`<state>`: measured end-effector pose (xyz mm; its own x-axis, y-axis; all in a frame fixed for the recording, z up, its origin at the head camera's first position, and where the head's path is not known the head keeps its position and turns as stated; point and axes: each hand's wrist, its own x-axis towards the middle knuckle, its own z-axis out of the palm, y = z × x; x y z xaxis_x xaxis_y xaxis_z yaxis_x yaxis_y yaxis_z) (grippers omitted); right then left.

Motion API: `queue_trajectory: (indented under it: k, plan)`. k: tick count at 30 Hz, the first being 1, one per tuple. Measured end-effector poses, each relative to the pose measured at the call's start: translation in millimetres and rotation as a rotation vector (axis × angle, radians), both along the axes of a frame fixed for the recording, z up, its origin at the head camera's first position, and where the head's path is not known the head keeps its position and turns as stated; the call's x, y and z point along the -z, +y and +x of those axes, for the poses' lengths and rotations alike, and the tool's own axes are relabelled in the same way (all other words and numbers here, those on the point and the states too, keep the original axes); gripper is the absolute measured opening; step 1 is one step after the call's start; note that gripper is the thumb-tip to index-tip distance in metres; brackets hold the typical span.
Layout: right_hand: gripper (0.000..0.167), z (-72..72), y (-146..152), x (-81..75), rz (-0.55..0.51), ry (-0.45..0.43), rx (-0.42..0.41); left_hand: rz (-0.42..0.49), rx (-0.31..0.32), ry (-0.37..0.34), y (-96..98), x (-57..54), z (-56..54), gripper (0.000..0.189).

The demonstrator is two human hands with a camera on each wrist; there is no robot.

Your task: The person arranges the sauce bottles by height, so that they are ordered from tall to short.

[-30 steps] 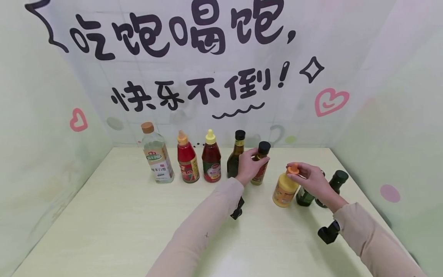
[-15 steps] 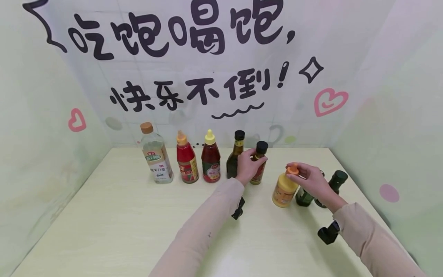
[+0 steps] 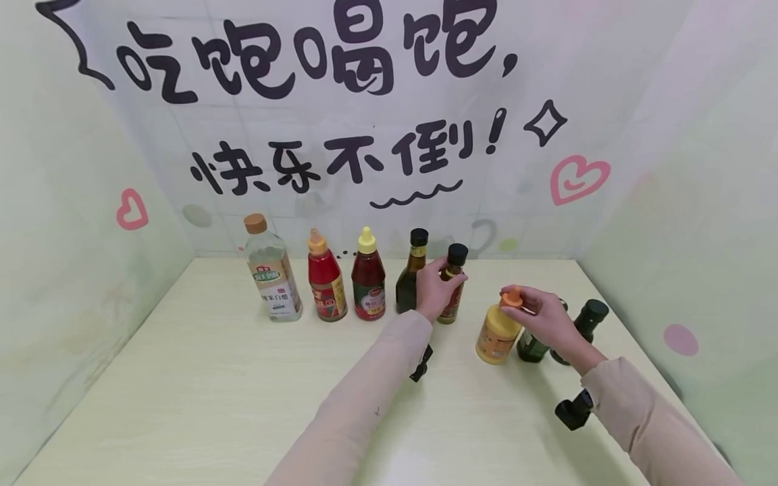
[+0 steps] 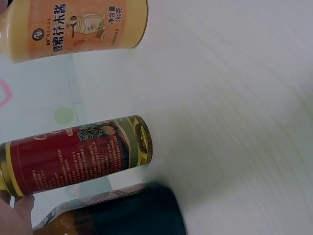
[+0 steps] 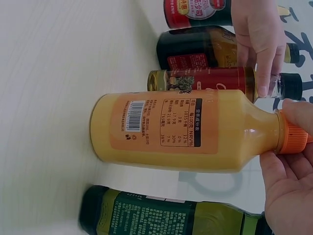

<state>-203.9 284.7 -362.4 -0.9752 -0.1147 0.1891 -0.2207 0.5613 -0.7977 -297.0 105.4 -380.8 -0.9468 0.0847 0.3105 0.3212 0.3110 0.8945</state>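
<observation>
My left hand (image 3: 435,290) grips the neck of a slim oil bottle (image 4: 73,156) with a red label and black cap, upright in the head view. Just left of it stands a dark bottle (image 3: 408,287) with a black cap, partly behind that hand. My right hand (image 3: 547,318) pinches the orange cap (image 5: 293,138) of a yellow honey mustard squeeze bottle (image 5: 166,132), fingers on one side and thumb on the other. Close to the right of the mustard are a green glass bottle (image 3: 532,345) and another dark green bottle (image 3: 588,322), both partly covered by the right hand.
Farther left along the back stand a clear vinegar bottle (image 3: 273,277), a red sauce bottle (image 3: 327,283) with an orange tip and a dark red sauce bottle (image 3: 369,283) with a yellow tip. Walls border the pale table (image 3: 213,398) behind and at both sides.
The oil bottle in my left hand has shifted slightly left, nearer the dark bottle. My right hand keeps its pinch on the mustard cap, with hardly any movement.
</observation>
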Motion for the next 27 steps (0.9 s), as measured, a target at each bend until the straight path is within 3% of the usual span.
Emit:
queue_trajectory:
  k: [15, 27]
  plan:
    - [0.044, 0.4, -1.7, -1.7, -0.012, 0.007, 0.004, -0.07, -0.033, 0.049, -0.5, -0.7, -1.6, 0.024]
    - [0.046, 2.5, -3.0, -2.9, -0.02, -0.028, 0.029, -0.099, -0.074, 0.028, 3.4, -1.8, 0.8, 0.027]
